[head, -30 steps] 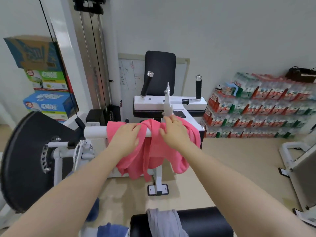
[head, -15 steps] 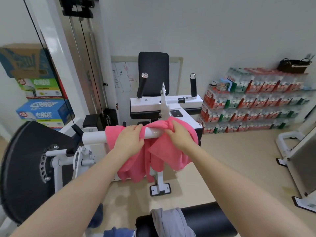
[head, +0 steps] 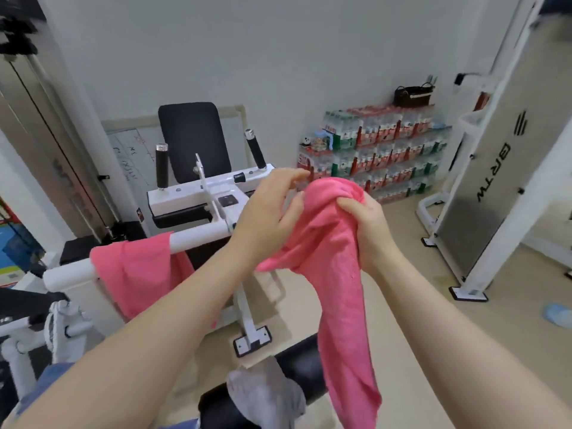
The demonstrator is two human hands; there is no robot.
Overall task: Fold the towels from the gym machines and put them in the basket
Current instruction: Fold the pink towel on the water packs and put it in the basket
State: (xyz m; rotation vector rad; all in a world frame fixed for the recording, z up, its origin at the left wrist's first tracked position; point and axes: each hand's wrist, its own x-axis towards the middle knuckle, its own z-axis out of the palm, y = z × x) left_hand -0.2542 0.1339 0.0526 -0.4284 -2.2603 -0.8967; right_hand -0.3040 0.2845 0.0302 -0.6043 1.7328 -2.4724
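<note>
My right hand [head: 360,224] grips the bunched pink towel [head: 337,274] just right of the white bar [head: 198,235]; left hand [head: 269,212] spread beside it. Next, I think: find corners.

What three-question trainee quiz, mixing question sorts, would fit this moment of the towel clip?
1. True or false: the bunched pink terry towel is in the grip of the right hand.
2. Multiple choice: the second pink towel is (a) in a basket, (b) draped over the white padded machine bar, (c) on the floor.
3. Fill in: the left hand has its fingers ____ beside the lifted towel's top.

Key:
1. True; its lower end hangs free.
2. b.
3. Spread; they do not visibly clamp the cloth.
</note>
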